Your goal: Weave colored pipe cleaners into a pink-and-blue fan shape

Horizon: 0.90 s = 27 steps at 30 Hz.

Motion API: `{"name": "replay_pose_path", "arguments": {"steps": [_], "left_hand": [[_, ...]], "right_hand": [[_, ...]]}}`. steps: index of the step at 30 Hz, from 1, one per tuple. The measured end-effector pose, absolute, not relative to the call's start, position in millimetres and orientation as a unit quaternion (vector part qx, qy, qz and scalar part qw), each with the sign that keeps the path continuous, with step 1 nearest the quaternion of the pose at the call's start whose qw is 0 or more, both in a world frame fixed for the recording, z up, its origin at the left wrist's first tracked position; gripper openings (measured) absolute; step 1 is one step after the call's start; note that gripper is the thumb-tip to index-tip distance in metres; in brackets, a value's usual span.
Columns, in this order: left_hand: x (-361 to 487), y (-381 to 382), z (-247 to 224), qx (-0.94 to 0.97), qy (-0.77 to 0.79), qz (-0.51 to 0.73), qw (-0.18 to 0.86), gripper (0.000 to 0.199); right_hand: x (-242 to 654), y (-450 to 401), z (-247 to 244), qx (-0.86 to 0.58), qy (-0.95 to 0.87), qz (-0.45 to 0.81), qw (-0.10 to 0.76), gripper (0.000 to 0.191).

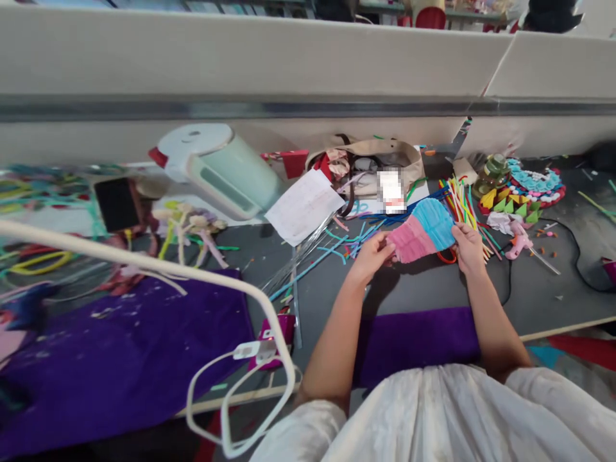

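Above the grey table I hold a flat pink and blue ribbed piece [418, 236], which looks made of rows of pipe cleaners. Its pink end is pinched between the thumb and fingers of my left hand [371, 258]. At the blue, rounded end, my right hand [468, 248] grips the edge in the same way. Behind my right hand lies a bundle of red, yellow and white pipe cleaners [462, 202]. Blue pipe cleaners [380, 221] are scattered behind the piece.
A pink glue gun [520, 242] with its cord lies to the right, near a glass jar [491, 173]. Left of me are a white sheet of paper [304, 206], a pale green box-like appliance [235, 170], a phone [116, 204] and a purple cloth [158, 346]. A white cable [202, 269] arches in front.
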<state>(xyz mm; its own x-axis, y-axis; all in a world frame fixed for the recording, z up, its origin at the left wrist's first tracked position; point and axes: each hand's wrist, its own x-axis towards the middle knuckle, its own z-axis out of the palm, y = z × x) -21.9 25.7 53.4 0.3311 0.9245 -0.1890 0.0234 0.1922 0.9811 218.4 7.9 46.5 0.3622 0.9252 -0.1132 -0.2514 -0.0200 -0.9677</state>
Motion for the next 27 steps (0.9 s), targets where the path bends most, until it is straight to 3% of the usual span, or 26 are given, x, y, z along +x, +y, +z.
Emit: {"name": "replay_pose_path", "arguments": {"steps": [8, 13, 20, 23, 27], "left_hand": [[-42.5, 6.4, 37.2, 0.477, 0.514, 0.342, 0.625, 0.044], [-55.4, -3.3, 23.4, 0.489, 0.555, 0.315, 0.594, 0.047], [-67.4, -5.9, 5.7, 0.510, 0.596, 0.291, 0.548, 0.042], [-65.3, -3.3, 5.2, 0.524, 0.598, 0.287, 0.534, 0.042], [-55.7, 2.6, 2.1, 0.531, 0.583, 0.288, 0.544, 0.049]], "right_hand": [[207.4, -10.0, 37.3, -0.521, -0.330, 0.535, 0.577, 0.035], [208.1, -26.6, 20.0, -0.556, -0.410, 0.548, 0.472, 0.035], [228.8, -27.3, 16.2, -0.679, -0.592, 0.287, 0.326, 0.027], [233.1, -21.4, 21.7, -0.736, -0.619, 0.159, 0.223, 0.028], [227.2, -13.5, 25.8, -0.783, -0.610, 0.092, 0.076, 0.030]]}}
